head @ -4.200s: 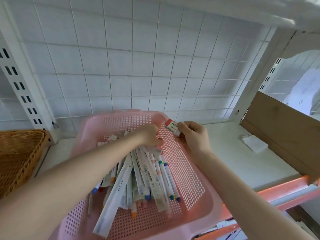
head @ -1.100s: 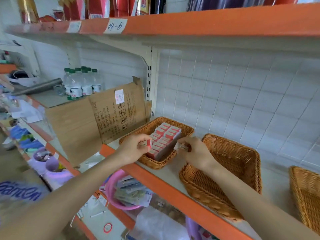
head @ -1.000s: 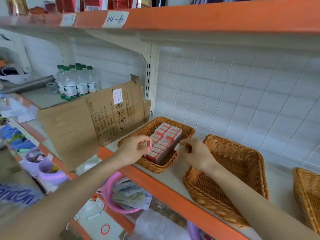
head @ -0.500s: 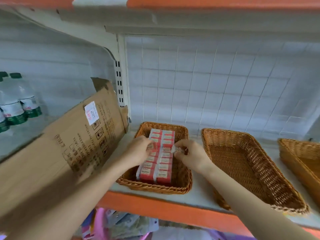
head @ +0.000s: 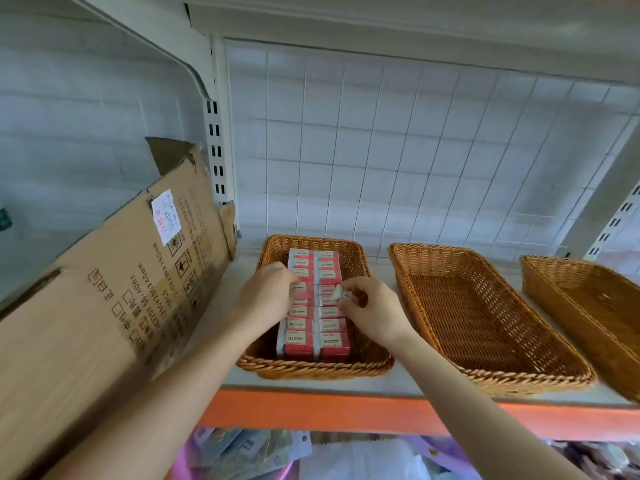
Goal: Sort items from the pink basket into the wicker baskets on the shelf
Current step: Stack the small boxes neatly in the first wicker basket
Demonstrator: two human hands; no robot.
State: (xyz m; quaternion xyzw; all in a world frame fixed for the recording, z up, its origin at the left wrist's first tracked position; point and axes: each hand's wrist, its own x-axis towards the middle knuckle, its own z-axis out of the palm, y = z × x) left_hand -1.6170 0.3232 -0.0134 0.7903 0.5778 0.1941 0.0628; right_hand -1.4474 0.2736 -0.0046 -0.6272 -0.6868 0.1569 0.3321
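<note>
A wicker basket (head: 367,367) on the shelf holds two rows of red and white eraser boxes (head: 313,327). My left hand (head: 265,294) reaches into the basket from the left, fingers curled down onto the left row; whether it still holds an eraser is hidden. My right hand (head: 372,308) hovers over the right row and pinches a small eraser (head: 341,292) between thumb and fingertips. The pink basket is out of view.
Two empty wicker baskets (head: 485,313) (head: 588,306) stand to the right on the same shelf. A big cardboard sheet (head: 104,289) leans at the left. The orange shelf edge (head: 381,410) runs across below, with bagged goods under it. Wire grid backs the shelf.
I turned from the pink basket to the shelf with an eraser in each hand. Both hands have moved in over the basket of erasers and lowered onto the rows.
</note>
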